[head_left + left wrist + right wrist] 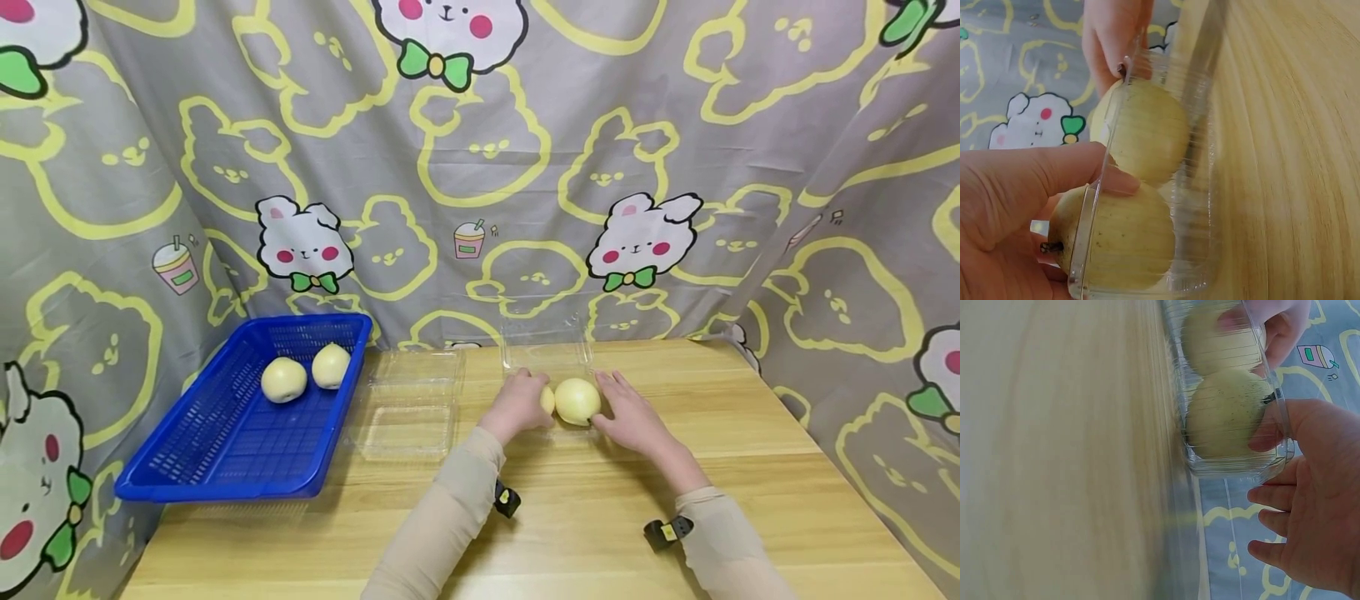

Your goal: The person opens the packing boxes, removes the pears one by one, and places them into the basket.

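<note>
Two pale yellow pears sit side by side in an open clear plastic clamshell box on the table. My left hand grips the left pear, its thumb laid over the fruit inside the box wall. At the right pear, my right hand touches the fruit with its thumb over the box rim. The other fingers of that hand spread loosely outside the box in the right wrist view. The box's raised lid leans toward the curtain behind.
To the left stands a blue plastic basket, with a pear and a second pear inside. Between basket and hands lies another open clear box. A patterned curtain hangs along the wooden table's back edge.
</note>
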Action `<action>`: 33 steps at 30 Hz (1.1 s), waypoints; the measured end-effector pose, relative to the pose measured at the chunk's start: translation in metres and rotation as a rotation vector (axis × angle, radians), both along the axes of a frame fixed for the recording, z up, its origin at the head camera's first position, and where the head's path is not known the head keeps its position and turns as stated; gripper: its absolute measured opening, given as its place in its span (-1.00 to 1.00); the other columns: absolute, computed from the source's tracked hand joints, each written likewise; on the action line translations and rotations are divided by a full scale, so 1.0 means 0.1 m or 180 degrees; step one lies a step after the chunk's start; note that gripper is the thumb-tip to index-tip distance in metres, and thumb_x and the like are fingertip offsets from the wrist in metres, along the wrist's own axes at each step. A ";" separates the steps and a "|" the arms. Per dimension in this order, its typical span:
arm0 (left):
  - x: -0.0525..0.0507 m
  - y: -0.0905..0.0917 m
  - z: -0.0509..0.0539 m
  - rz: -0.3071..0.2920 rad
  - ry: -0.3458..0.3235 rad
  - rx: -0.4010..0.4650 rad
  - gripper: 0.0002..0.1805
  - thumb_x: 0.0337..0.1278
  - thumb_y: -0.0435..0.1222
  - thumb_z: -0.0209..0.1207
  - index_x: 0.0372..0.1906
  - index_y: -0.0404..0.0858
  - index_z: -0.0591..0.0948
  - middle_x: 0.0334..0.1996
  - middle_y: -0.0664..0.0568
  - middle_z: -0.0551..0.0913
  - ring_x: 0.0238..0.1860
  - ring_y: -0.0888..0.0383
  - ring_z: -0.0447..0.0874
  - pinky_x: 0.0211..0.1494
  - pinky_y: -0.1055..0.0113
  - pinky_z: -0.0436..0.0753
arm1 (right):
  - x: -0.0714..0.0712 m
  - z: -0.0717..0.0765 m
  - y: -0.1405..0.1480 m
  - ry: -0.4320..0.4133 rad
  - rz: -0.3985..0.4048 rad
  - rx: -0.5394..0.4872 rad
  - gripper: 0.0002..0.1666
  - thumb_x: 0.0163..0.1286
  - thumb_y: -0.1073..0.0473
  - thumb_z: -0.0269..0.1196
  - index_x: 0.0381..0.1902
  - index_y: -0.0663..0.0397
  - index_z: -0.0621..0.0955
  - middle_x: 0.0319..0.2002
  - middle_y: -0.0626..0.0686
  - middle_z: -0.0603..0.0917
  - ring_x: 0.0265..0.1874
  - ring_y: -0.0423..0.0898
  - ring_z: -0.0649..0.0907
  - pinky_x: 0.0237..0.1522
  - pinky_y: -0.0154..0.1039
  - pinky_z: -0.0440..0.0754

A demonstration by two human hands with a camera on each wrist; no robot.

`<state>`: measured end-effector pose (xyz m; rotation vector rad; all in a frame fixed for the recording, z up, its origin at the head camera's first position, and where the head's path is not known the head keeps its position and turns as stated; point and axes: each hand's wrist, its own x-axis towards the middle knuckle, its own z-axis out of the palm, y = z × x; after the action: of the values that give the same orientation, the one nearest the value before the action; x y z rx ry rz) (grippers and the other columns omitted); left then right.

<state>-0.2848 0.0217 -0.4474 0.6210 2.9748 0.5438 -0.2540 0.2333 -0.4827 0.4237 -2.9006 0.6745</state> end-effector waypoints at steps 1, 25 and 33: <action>0.00 -0.01 0.00 -0.0002 -0.0025 0.0060 -0.16 -0.33 -0.18 0.51 0.27 -0.15 0.51 0.07 -0.13 0.56 0.00 -0.03 0.55 0.05 0.16 0.62 | 0.00 0.00 0.00 0.0010 0.0002 -0.0001 -0.08 0.20 0.10 0.23 0.44 0.37 0.20 0.43 0.36 0.25 0.45 0.36 0.14 0.37 0.37 0.18; 0.03 -0.21 0.20 -0.0018 0.0058 0.0683 -0.18 -0.22 -0.20 0.44 0.31 -0.18 0.46 0.17 -0.19 0.53 0.07 -0.08 0.59 0.11 0.09 0.63 | 0.01 0.04 -0.01 0.0018 0.0023 0.0007 -0.10 0.22 0.13 0.25 0.44 0.38 0.20 0.43 0.37 0.25 0.45 0.37 0.14 0.38 0.35 0.18; 0.08 -0.27 0.33 0.0010 0.0050 0.0812 -0.12 -0.26 -0.20 0.46 0.34 -0.16 0.43 0.25 -0.20 0.48 0.15 -0.14 0.54 0.14 -0.02 0.61 | 0.02 0.04 -0.02 0.0020 0.0009 0.0004 -0.09 0.21 0.13 0.25 0.43 0.39 0.20 0.43 0.36 0.25 0.45 0.37 0.15 0.39 0.34 0.17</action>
<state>-0.2764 -0.0051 -0.4147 0.6394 2.9449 0.9325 -0.2522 0.2313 -0.4786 0.4295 -2.8953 0.6705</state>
